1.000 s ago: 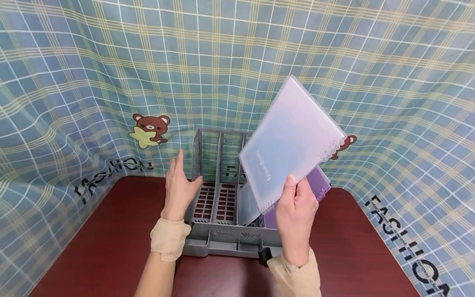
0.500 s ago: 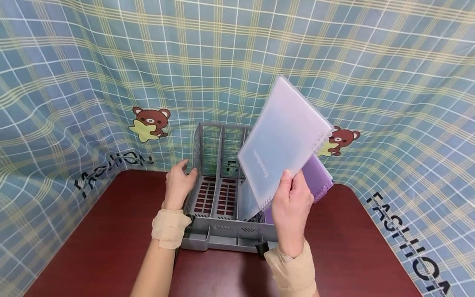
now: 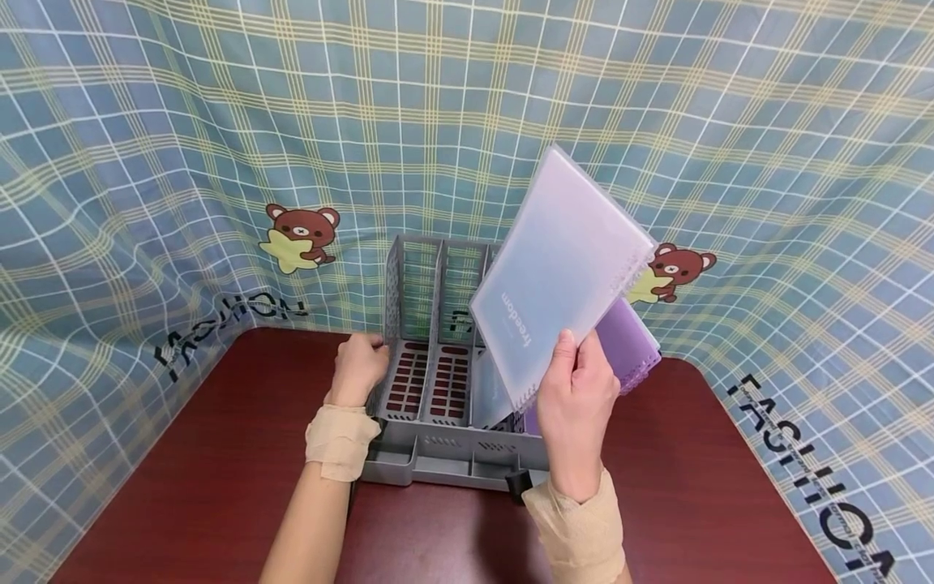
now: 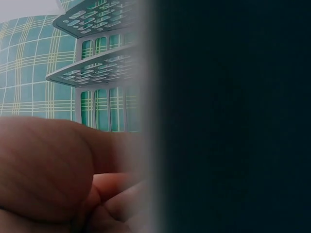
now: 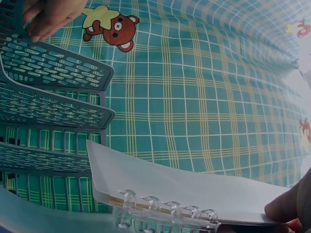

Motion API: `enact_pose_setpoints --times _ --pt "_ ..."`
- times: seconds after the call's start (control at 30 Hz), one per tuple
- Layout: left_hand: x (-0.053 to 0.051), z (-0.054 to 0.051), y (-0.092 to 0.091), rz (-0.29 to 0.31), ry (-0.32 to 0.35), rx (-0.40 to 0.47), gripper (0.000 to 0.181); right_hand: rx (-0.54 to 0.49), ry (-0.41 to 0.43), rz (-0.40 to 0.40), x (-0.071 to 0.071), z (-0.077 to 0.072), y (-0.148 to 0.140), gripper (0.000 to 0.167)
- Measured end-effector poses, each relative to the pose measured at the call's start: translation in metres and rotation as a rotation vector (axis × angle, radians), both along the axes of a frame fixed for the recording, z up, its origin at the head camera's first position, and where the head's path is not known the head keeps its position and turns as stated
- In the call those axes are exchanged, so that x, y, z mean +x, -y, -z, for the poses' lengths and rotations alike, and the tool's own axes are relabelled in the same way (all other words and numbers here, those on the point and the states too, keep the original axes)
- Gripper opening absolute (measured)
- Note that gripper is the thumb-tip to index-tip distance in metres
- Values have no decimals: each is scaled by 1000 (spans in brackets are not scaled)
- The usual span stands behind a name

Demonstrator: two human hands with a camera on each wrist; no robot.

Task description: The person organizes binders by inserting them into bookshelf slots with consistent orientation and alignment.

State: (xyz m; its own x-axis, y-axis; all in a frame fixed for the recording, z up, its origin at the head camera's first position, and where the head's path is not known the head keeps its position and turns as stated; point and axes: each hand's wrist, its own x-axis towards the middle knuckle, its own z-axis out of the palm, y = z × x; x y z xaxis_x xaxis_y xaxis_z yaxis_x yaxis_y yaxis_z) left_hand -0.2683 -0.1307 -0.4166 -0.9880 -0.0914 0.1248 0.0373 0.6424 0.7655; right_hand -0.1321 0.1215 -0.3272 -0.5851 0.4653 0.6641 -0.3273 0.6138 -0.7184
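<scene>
A spiral notebook [image 3: 565, 259] with a frosted pale blue-to-pink cover reading "freedom" is tilted above the right side of a grey file rack [image 3: 456, 442]. My right hand [image 3: 580, 405] holds it by its lower corner, thumb on the cover. In the right wrist view, the notebook's clear ring binding [image 5: 170, 206] shows. At the rack's left side wall, my left hand [image 3: 357, 369] has its fingers curled and grips the panel's edge. In the left wrist view a dark blur covers the right half, so the fingertips' contact is hidden there.
Another pale blue cover [image 3: 492, 389] stands in a rack slot. A purple notebook [image 3: 627, 349] leans out at the rack's right, partly covered. Small trays line the rack's front. Below lies a dark red table [image 3: 197, 470], with a plaid curtain [image 3: 219, 122] around it.
My left hand has gone from spread fingers beside the rack to curled fingers on its left wall. The notebook in my right hand has shifted slightly left, then stayed nearly still.
</scene>
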Motion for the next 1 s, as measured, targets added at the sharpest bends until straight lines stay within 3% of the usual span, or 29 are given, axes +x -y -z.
enact_pose_setpoints --times 0.1,0.23,0.43,0.8,1.0 --pt "2 0 1 -6 -9 9 43 5 2 -6 -1 -1 1 29" --pt "4 -4 2 -2 54 -9 26 3 15 -11 -2 -1 2 29" --pt "2 -9 7 23 141 -57 32 -8 23 -6 -2 0 4 28" --pt "-1 -21 12 63 164 -7 40 -14 23 -19 0 -2 7 28" --pt "-7 -22 10 60 116 -27 34 -16 24 -8 -2 1 7 27"
